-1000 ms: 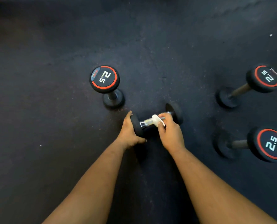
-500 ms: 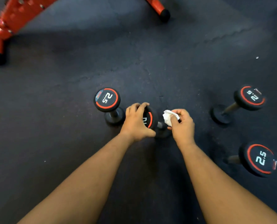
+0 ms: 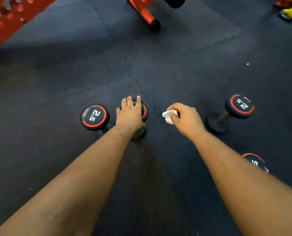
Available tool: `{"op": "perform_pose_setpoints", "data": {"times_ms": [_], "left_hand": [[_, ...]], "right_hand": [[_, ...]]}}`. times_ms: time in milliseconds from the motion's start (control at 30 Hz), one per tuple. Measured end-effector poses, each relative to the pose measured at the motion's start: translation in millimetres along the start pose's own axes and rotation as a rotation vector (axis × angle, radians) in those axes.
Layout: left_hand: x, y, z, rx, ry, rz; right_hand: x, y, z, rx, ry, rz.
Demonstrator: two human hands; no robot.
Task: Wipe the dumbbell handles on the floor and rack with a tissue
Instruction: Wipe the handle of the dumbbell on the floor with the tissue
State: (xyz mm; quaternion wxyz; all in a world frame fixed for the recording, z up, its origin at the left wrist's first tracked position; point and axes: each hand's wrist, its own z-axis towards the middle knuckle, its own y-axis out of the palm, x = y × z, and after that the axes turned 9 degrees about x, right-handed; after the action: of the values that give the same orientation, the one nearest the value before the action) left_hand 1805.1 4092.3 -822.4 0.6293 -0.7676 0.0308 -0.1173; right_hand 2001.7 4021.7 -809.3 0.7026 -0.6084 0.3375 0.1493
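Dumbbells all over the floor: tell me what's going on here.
A person is cleaning dumbbells. The left hand rests on top of an upright dumbbell, fingers straight. The right hand holds a white tissue clear of it. Another 2.5 dumbbell stands beside it, and two more stand to the right.

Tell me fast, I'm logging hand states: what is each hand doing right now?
Left hand: open, fingers straight, resting on the upright dumbbell.
Right hand: closed, holding the tissue.
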Motion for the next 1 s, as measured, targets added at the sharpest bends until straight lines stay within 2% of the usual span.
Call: {"op": "perform_pose_setpoints", "data": {"times_ms": [100,167,233,300,400,533,667,733,833,933,1000], "left_hand": [[38,7,-15,0.082,0.097,0.086],[82,22,-38,0.107,0.260,-0.005],[133,37,-64,-0.002,0.419,-0.122],[183,50,-89,-0.148,0.552,-0.177],[246,62,-119,-0.279,0.692,-0.234],[294,72,-141,-0.318,0.794,-0.109],[295,78,-134,-0.141,0.830,0.032],[285,78,-130,-0.061,0.852,0.041],[255,80,-120,-0.027,0.817,-0.038],[204,83,-108,-0.010,0.699,-0.216],[163,93,-103,-0.076,0.555,-0.363]], "right_hand": [[1,-43,17,-0.057,-0.109,-0.147],[12,-76,17,-0.106,-0.137,-0.262],[31,-105,7,-0.094,-0.144,-0.312],[58,-130,-13,-0.025,-0.079,-0.273],[98,-160,-52,0.146,0.099,-0.159],[136,-177,-98,0.283,0.314,-0.033],[155,-173,-125,0.403,0.372,0.069],[158,-169,-130,0.469,0.338,0.125],[158,-158,-136,0.506,0.265,0.131],[155,-137,-135,0.449,0.197,0.088],[146,-116,-126,0.326,0.132,0.010]]}}
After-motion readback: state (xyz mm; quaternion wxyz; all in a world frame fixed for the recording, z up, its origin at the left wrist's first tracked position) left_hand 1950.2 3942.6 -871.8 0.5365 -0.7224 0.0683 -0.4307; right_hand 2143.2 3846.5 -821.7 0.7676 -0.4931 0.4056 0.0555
